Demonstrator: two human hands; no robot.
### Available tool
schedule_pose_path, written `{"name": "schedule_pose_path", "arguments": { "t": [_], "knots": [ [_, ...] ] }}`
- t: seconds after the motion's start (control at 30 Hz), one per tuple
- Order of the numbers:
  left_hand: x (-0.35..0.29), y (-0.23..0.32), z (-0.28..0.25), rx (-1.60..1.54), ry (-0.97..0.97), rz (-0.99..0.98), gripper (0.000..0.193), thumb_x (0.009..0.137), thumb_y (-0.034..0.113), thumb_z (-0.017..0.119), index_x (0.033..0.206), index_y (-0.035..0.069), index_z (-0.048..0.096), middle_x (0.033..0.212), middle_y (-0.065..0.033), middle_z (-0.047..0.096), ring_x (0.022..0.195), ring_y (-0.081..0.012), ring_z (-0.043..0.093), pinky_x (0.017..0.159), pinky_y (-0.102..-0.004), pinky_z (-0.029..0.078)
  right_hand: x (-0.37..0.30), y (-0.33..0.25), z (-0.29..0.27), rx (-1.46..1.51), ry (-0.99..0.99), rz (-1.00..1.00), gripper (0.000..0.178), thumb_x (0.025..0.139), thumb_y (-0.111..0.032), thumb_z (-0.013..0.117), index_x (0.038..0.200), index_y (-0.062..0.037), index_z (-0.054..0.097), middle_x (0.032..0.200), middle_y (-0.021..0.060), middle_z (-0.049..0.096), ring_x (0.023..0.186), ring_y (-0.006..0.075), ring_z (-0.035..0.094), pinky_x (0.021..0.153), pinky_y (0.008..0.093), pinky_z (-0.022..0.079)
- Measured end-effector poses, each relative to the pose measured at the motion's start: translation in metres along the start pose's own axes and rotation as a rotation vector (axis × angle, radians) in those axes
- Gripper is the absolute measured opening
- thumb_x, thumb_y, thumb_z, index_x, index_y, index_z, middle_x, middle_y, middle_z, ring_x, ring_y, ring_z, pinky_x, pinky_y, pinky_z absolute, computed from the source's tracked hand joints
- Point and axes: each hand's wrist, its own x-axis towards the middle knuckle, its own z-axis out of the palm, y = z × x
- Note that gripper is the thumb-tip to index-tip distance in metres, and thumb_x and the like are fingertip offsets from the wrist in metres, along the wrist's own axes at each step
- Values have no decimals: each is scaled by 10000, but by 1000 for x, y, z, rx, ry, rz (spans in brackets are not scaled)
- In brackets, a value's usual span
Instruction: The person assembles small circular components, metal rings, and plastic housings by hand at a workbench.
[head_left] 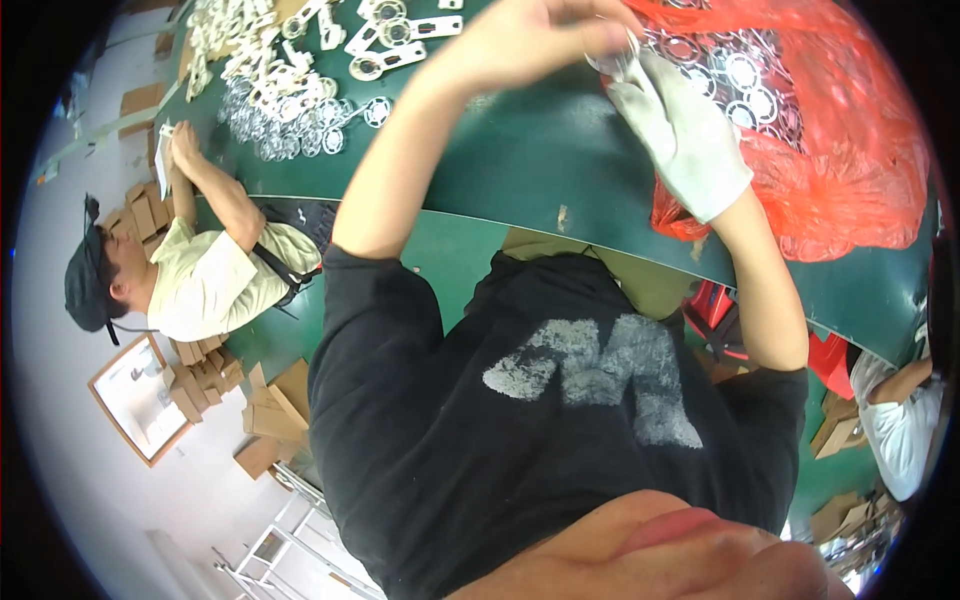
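Note:
My bare left hand [560,42] reaches across the table, its thumb and fingers closed at a clear round plastic piece [612,62]. My right hand [690,140], in a white glove, grips the same piece from the other side, so the two hands meet over it. The fingers and glove cover part of the piece. Just beyond my right hand, an opened red plastic bag [850,150] holds many clear round plastic parts [742,75].
On the green table [530,150], white plastic parts with round frames [395,40] lie at the far left beside a heap of clear ring parts [290,125]. A person [215,270] works at left; another person [895,420] is at right. Cardboard boxes [280,405] stand behind.

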Motion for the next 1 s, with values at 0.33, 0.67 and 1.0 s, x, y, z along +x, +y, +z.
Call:
{"name": "schedule_pose_path", "arguments": {
  "t": [0.33,0.67,1.0],
  "knots": [
    [52,-23,-111,-74,579,-170,316,1031,158,594,1335,73,608,1119,-72,714,992,-192,693,885,-325,551,4,2,2,-36,-46,-95,525,1021,-465,557,1331,-47,624,1093,144,718,1078,339,676,968,428,498],
    [-92,-37,-75,1173,439,-374,445,817,259,805,1194,53,687,1218,-173,630,1082,-381,618,925,-462,519,-1,-13,-2,-187,-96,-97,465,1013,-435,583,1313,-85,638,1082,123,719,1084,301,679,946,408,512],
    [-77,-19,11,860,420,-3,269,913,125,734,1180,102,712,1162,-100,691,982,-260,715,843,-345,584,3,-3,13,2,61,-285,510,899,-202,749,1356,-24,608,1186,125,699,1068,268,687,961,372,526]
  ]
}}
